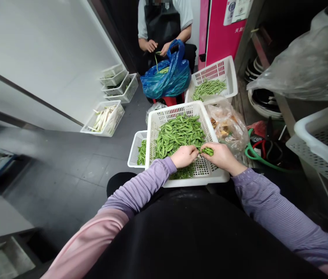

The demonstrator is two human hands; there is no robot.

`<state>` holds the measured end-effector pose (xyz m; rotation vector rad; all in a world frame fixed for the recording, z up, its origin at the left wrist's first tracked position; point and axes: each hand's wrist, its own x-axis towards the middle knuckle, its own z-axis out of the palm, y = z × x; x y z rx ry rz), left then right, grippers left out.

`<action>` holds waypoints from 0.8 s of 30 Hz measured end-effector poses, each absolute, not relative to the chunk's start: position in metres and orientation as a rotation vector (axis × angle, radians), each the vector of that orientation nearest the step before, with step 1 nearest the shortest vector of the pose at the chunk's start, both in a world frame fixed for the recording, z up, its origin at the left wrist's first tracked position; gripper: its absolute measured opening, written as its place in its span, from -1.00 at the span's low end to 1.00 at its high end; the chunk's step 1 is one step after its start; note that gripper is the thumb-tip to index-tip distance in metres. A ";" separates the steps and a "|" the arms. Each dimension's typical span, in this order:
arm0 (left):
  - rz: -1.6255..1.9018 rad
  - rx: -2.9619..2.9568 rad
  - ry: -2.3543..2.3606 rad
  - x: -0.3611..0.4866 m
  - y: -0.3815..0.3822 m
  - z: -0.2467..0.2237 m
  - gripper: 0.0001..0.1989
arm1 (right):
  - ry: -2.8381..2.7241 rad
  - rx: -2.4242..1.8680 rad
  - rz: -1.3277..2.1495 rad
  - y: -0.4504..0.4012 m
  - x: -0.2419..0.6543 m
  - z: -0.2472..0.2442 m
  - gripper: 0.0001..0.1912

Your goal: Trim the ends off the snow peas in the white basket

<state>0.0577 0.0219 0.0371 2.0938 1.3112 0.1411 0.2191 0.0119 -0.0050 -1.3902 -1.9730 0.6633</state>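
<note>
A large white basket (218, 179) rests at my lap, heaped with flat green pea pods (180, 133). Above its near right part my two hands almost meet. My right hand (218, 155) is curled round several green pods (208, 151), which poke out between its thumb and fingers. My left hand (185, 156) is pinched closed at the tip of those pods; whatever is between its fingertips is too small to name. Under my left hand lie small green trimmings (183, 173) at the near side of the basket.
A smaller white basket (133, 155) with pods stands left. Beyond are a blue bag (165, 83), a person's hands (151, 46) holding a bean, and a basket of green beans (209, 88). Right are a clear bag (228, 124) and scissors (254, 153). White radishes (104, 117) fill another basket.
</note>
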 end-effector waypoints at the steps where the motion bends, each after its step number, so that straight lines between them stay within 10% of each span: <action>1: 0.126 2.002 1.296 0.058 0.023 0.040 -0.80 | -1.980 -1.394 0.654 0.012 0.219 -0.004 -0.85; 13: 0.347 1.238 1.055 0.055 0.019 0.030 -0.84 | -1.463 -1.285 1.233 0.009 0.220 0.004 -0.77; 19: -0.191 1.618 1.367 0.034 0.016 -0.015 -0.85 | -0.830 -1.190 1.543 0.009 0.217 0.004 -0.59; 24: 0.079 1.965 1.202 0.038 0.020 0.001 -0.50 | -0.808 -1.204 1.588 0.013 0.217 0.001 -0.57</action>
